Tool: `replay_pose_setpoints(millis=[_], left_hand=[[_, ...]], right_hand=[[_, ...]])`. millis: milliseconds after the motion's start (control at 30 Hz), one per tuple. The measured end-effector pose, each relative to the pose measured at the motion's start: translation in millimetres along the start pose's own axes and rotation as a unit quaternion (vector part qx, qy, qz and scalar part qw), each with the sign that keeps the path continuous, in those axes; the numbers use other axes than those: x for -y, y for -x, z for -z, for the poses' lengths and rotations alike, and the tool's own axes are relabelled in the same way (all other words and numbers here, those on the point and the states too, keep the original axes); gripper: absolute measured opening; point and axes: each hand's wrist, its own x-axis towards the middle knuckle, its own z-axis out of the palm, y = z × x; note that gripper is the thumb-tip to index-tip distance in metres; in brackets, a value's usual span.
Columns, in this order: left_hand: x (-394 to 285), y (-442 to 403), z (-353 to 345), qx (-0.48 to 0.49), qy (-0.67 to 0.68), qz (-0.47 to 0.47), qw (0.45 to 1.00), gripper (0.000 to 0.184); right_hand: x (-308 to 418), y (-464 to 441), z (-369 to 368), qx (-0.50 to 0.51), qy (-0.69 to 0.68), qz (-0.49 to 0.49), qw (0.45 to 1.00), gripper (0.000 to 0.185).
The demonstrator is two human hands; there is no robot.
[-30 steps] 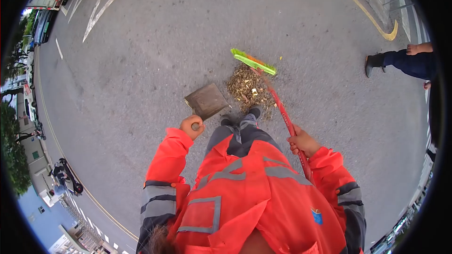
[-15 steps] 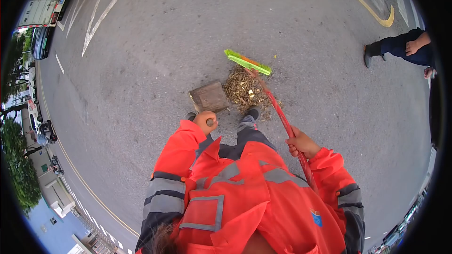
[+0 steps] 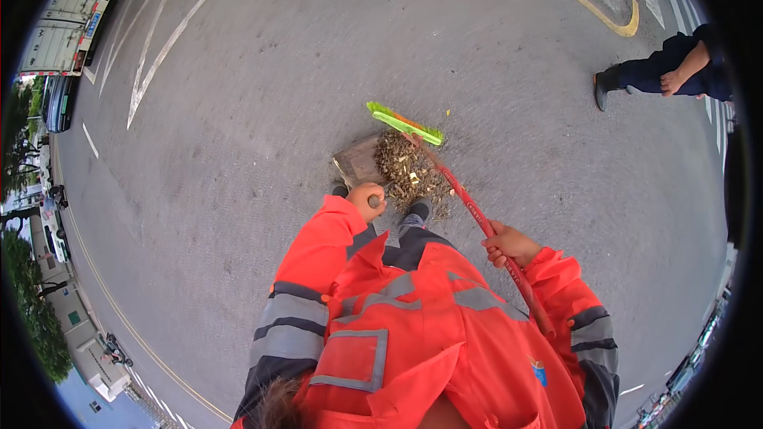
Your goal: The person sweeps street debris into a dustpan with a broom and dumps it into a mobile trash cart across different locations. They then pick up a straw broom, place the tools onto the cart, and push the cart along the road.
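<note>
Two bare hands are seen beyond the orange-red jacket with grey bands (image 3: 421,334) at the bottom centre. By the right hand (image 3: 511,244), right of centre, a red broom handle (image 3: 469,205) is gripped, its fingers curled around it. By the left hand (image 3: 366,201), near the centre, the round-ended handle (image 3: 373,202) of a dustpan is held in a closed fist. The flat brown dustpan (image 3: 358,160) is seen just above that hand, its right edge met by a pile of dry brown leaves (image 3: 404,163) with pale scraps. The pile is bordered above by a lime-green broom head with green and orange bristles (image 3: 407,124) and below by a dark shoe (image 3: 420,207). The grey asphalt (image 3: 238,159) is marked with white lines (image 3: 171,40) at upper left and a yellow curve (image 3: 592,6) at upper right. Another person's booted leg (image 3: 636,75) is seen at upper right, a white truck (image 3: 65,20) at upper left, and green trees (image 3: 36,294) at lower left.
</note>
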Motion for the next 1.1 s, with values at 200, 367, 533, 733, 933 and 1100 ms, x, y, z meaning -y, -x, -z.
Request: replay_pose_setpoints(millis=[200,367,533,733,933,1100], left_hand=[[18.0,-49.8,14.8,0.014,0.055,-0.008,0.998,0.021],[24.8,-76.9,15.7,0.02,0.111,-0.038,0.993,0.018],[31.7,-75.9,28.7,0.06,0.099,-0.032,0.993,0.023],[51.5,-51.8,65.5,0.104,0.105,-0.074,0.986,0.024],[61.3,-44.4,103.7,0.095,0.132,-0.088,0.983,0.026],[57.2,-31.8,148.7,0.107,0.147,-0.038,0.983,0.025]], right_hand=[[7.5,-10.5,-8.7,-0.016,-0.014,-0.033,0.999,0.034],[9.7,-9.3,-33.1,-0.045,0.01,-0.069,0.997,0.035],[11.8,5.6,-61.8,0.01,-0.099,-0.076,0.992,0.046],[-21.6,34.0,-126.8,0.031,-0.158,-0.009,0.987,0.056],[-55.9,49.1,-201.0,-0.07,-0.198,0.081,0.974,0.066],[-20.3,-25.2,-185.5,-0.291,0.085,0.132,0.944,0.057]])
